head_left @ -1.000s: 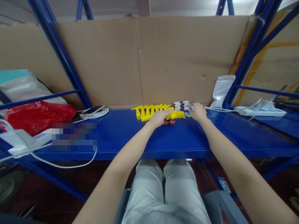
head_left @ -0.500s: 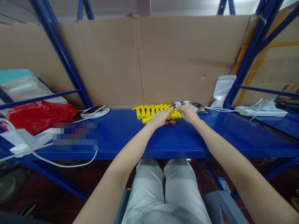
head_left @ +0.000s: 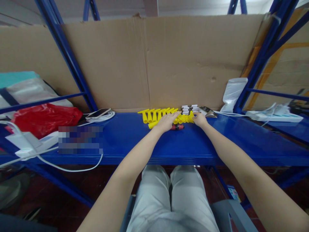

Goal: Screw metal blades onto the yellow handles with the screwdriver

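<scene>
Several yellow T-shaped plastic pieces with round tube ends (head_left: 154,115) lie in a row at the back of the blue table. My left hand (head_left: 167,122) rests flat over the right part of this row, fingers stretched out, hiding some pieces. To its right runs a tight row of small yellow plastic pieces (head_left: 185,118). At that row's right end, my right hand (head_left: 200,119) has its fingers closed against a yellow piece (head_left: 191,114) that stands higher than the others; the fingertips are partly hidden. A red-and-black cylinder (head_left: 178,127) lies just in front.
Behind the yellow pieces sits a stack of white-and-black items (head_left: 189,109), beside a dark packet (head_left: 207,111). Cardboard (head_left: 116,64) closes the back. White power strips (head_left: 275,116), cables, a phone (head_left: 98,112) and a red bag (head_left: 45,119) lie along the sides.
My right hand has moved right, away from my left hand, uncovering the row of small yellow pieces and the white-and-black stack. The left hand stays over the T-shaped pieces.
</scene>
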Tool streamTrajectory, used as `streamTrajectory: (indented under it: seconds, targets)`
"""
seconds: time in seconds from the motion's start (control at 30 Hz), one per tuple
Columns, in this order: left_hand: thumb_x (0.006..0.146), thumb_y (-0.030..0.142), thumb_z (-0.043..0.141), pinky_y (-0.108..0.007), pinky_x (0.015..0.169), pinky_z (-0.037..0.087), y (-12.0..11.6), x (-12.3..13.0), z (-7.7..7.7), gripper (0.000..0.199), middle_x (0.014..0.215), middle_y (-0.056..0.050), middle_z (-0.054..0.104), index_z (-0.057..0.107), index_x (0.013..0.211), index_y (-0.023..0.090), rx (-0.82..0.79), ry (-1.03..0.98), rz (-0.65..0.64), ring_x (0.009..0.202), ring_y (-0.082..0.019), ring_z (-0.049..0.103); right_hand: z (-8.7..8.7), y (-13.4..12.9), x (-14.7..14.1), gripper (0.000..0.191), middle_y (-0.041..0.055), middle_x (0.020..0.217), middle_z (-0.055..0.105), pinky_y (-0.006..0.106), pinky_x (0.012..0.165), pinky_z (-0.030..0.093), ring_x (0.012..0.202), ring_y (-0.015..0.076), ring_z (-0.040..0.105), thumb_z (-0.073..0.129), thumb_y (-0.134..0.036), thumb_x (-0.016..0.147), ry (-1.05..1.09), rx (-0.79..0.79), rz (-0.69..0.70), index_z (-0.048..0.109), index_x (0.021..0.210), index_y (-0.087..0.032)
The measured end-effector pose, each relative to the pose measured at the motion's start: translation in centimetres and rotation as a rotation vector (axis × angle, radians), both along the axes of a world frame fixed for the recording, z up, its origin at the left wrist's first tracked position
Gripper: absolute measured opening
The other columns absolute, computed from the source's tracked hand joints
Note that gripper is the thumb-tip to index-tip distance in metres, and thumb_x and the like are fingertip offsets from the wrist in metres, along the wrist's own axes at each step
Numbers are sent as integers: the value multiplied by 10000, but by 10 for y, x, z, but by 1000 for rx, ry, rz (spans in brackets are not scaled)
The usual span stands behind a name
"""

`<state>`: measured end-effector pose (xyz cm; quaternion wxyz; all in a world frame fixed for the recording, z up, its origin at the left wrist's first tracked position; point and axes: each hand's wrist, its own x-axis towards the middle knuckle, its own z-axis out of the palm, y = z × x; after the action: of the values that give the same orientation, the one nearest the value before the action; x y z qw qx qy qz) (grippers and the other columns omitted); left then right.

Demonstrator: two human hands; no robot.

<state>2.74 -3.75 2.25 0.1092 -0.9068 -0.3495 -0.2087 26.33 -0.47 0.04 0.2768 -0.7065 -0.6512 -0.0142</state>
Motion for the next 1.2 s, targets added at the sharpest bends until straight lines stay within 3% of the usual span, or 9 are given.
streamTrajectory:
  seconds: [0.13,0.5,0.93,1.2]
  targets:
    - [814,-13,420,-412,1072,431,0,0,0,694,1453,-138,534,386,1484,163,-5,3,6,1239,-238,581,6,-9,-12,470,218,1294,633,338,960,454,1192,290,614,453,-158,903,-48,-143,-105,577,1349,-81]
    - [826,-5,425,-417,1083,423,0,1,0,665,1444,-154,538,400,1473,148,-14,1,2,1285,-246,550,9,-19,-18,392,180,1228,677,365,964,463,1173,282,615,382,-207,950,-322,-130,-8,708,1155,-133]
    - [822,2,421,-446,1089,419,1,0,0,694,1463,-151,519,376,1495,166,-23,-14,-15,1281,-261,553,3,-15,-18,405,121,1213,693,507,939,485,1193,331,574,393,-247,935,-297,-110,39,720,1174,-255]
    - [833,-3,411,-406,1116,400,-2,1,2,663,1477,-146,506,393,1479,146,-47,-19,17,1310,-238,535,6,-19,-20,413,130,1279,661,454,974,462,1220,303,565,367,-247,949,-250,-94,37,679,1216,-206]
